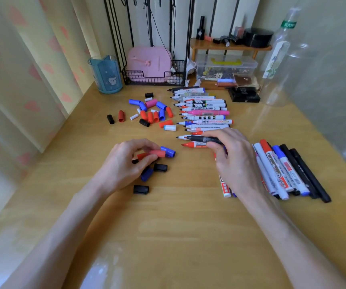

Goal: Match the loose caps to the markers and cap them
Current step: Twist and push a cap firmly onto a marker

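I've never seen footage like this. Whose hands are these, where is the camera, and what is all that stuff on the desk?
There is no machine here. These are a person's two bare hands, filmed by one wide-angle camera worn on the head, looking down at a wooden table. The right hand holds an uncapped black marker. The left hand pinches a red cap, with a blue cap right beside it. Farther back lie a row of uncapped markers and, to its left, a scatter of loose caps in red, blue, black, white and pink. On the right lies a bunch of capped markers.
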`<state>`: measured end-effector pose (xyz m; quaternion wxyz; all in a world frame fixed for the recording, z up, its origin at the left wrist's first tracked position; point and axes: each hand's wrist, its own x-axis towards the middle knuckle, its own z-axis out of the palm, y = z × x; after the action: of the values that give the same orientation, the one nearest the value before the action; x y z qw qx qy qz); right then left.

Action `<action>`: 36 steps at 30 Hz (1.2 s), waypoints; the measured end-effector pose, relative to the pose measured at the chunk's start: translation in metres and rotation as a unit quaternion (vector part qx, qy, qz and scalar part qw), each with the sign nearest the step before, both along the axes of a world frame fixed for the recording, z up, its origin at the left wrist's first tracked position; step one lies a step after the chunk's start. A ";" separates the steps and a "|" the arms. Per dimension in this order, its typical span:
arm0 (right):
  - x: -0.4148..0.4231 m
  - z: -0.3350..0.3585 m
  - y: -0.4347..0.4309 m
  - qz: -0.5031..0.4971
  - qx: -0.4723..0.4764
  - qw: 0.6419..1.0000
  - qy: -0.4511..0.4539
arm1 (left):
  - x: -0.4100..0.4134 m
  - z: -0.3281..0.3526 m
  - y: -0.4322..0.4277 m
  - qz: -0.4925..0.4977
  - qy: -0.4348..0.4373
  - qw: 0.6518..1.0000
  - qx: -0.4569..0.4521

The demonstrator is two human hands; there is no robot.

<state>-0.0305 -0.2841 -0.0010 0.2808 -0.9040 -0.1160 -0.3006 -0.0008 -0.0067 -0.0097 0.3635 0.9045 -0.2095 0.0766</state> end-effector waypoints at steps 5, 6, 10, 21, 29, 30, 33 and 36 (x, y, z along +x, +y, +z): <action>-0.003 -0.005 0.011 0.023 -0.001 1.000 0.009 | -0.003 -0.009 -0.004 -0.022 -0.013 0.999 0.033; -0.004 -0.005 0.012 0.024 -0.001 1.000 0.008 | -0.002 -0.010 -0.003 -0.021 -0.017 0.999 0.035; -0.004 -0.005 0.012 0.019 -0.001 1.000 0.016 | 0.004 -0.009 -0.001 0.000 -0.036 0.999 0.004; 0.000 -0.008 0.006 -0.003 0.011 0.999 0.032 | 0.066 -0.004 0.004 0.170 -0.050 0.984 0.010; 0.000 -0.009 0.007 -0.012 -0.010 1.000 0.022 | 0.102 -0.011 0.006 0.200 0.008 0.979 0.033; 0.000 -0.010 0.007 -0.015 -0.011 1.000 0.025 | 0.103 -0.013 0.005 0.196 0.008 0.979 0.047; 0.001 -0.011 0.005 -0.021 -0.012 0.999 0.029 | 0.105 -0.017 0.004 0.194 0.004 0.979 0.065; 0.001 -0.012 0.005 -0.023 -0.012 0.999 0.028 | 0.107 -0.015 0.002 0.203 -0.003 0.977 0.058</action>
<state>-0.0294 -0.2794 -0.0131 0.2658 -0.9180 -0.0907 -0.2801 0.1064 -0.0049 -0.0248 0.2870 0.9473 -0.0267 0.1395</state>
